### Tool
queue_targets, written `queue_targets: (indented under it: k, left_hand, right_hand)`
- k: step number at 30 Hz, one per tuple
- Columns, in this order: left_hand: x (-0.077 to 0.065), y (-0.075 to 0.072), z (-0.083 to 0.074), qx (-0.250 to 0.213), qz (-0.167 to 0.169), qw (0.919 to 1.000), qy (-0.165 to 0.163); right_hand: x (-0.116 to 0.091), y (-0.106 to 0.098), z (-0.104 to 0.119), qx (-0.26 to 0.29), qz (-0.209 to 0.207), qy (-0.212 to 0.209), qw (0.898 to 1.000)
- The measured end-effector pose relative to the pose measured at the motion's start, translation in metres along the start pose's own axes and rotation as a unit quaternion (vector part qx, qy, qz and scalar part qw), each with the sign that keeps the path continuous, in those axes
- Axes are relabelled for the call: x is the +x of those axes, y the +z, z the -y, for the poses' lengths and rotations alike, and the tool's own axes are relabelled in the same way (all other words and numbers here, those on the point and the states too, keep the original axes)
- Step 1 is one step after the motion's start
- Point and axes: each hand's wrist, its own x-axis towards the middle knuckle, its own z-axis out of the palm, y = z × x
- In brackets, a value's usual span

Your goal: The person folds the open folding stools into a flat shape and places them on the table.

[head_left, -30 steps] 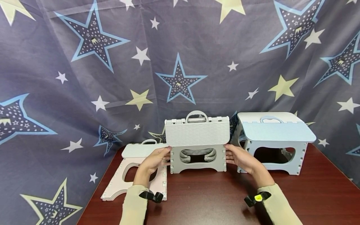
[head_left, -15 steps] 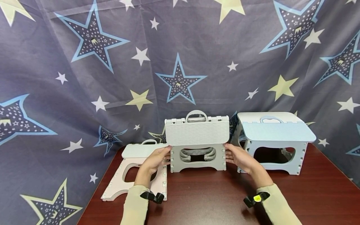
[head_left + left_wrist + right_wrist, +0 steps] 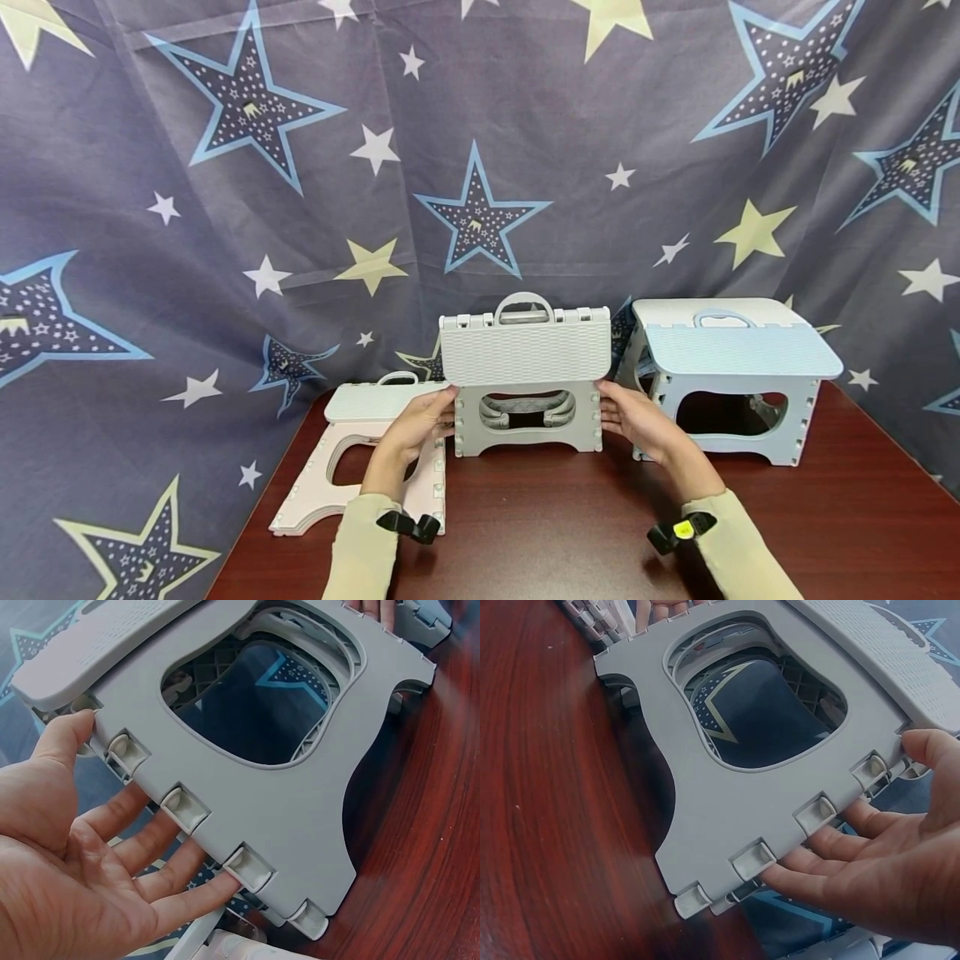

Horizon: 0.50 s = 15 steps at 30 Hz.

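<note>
A grey folding stool stands upright at the middle of the table, with its textured seat half hanging in front and a carry handle on top. My left hand grips its left side edge; in the left wrist view the thumb lies by the seat's corner and the fingers reach along the hinges. On the opposite edge my right hand holds on the same way, its thumb just under the seat. Through the leg panel's opening, inner parts of the stool show.
Left of the grey stool lies a folded pink and white stool, partly behind my left hand. An unfolded blue and white stool stands at the right. Behind the reddish-brown table hangs a star-patterned cloth.
The grey stool has shifted very slightly backwards and up in the head view, with both hands on its sides. The other two stools have not moved.
</note>
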Motion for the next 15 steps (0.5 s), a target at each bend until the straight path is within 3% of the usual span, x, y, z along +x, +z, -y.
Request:
queue_targets:
  k: [15]
  left_hand:
    - [0.0006, 0.0029, 0.0009, 0.006, -0.017, 0.9998, 0.002]
  right_hand:
    - [0.0004, 0.0009, -0.0020, -0.009, -0.011, -0.005, 1.000]
